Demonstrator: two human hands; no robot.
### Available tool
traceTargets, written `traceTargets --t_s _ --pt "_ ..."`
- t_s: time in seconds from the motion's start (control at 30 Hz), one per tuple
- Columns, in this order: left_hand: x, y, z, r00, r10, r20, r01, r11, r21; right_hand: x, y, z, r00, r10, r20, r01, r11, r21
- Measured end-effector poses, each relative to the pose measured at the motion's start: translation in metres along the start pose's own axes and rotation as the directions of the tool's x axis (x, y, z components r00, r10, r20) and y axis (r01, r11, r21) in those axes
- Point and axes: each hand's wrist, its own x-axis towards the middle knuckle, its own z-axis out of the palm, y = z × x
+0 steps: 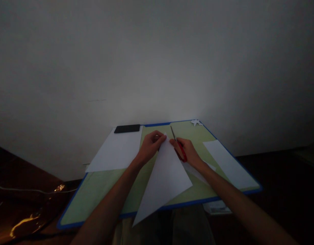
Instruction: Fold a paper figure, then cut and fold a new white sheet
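The long lower tip of a white paper folded into a narrow triangle (pixel 165 173) hangs past the near edge of the counter (pixel 101 190), a pale green board with a blue rim, and lies closest to the camera. From there the triangle runs up toward the middle of the counter, narrowing to a point between the two hands. The left hand (pixel 151 144) pinches the upper tip of the triangle, fingers curled onto its left side. The right hand (pixel 185 151) is closed around the red handles of a pair of scissors (pixel 177 144), whose thin dark blades point up and away toward the far edge, just beside the paper's tip on its right. Whether the blades touch the paper cannot be told in the dim light.

A flat white sheet of paper (pixel 116 151) lies on the left part of the counter, reaching its far left corner, where a flat black rectangular phone (pixel 127 128) rests along the far edge. A white strip of paper (pixel 229 165) lies along the right edge. A smaller white scrap (pixel 197 172) shows under the right wrist. At the far right corner sits a small white cut-out paper shape (pixel 196 122).
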Motion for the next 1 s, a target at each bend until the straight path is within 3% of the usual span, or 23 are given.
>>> traceTargets --t_s 0.13,0.27,0.4,0.5,0.6,0.8,1.0 --pt "0.004 -0.005 -0.003 0.998 -0.03 -0.058 0.029 0.999 -0.02 0.004 0.002 -0.007 0.999 0.009 -0.05 -0.01 1.0 -0.024" --pt "0.008 -0.013 -0.01 0.99 -0.032 -0.137 0.036 0.999 0.022 0.014 0.006 -0.02 0.988 -0.057 -0.143 0.013 0.956 -0.293" --pt "0.013 -0.022 -0.019 0.972 -0.021 -0.233 0.046 0.994 0.102 0.033 0.004 -0.031 0.992 -0.057 -0.112 -0.037 0.716 -0.697" --pt "0.015 -0.029 -0.023 0.961 0.0 -0.278 0.041 0.989 0.14 0.054 0.002 -0.03 0.998 0.002 -0.062 -0.054 0.541 -0.84" --pt "0.016 -0.037 -0.027 0.955 -0.006 -0.296 0.059 0.984 0.169 0.076 0.006 -0.023 0.996 0.075 0.051 0.016 0.404 -0.915" --pt "0.015 -0.047 -0.032 0.953 -0.01 -0.303 0.085 0.968 0.237 0.107 0.019 -0.022 0.972 0.157 0.173 0.1 0.391 -0.915" --pt "0.015 -0.045 -0.032 0.955 -0.009 -0.298 0.086 0.966 0.246 0.116 0.018 -0.026 0.958 0.165 0.235 0.165 0.356 -0.92"
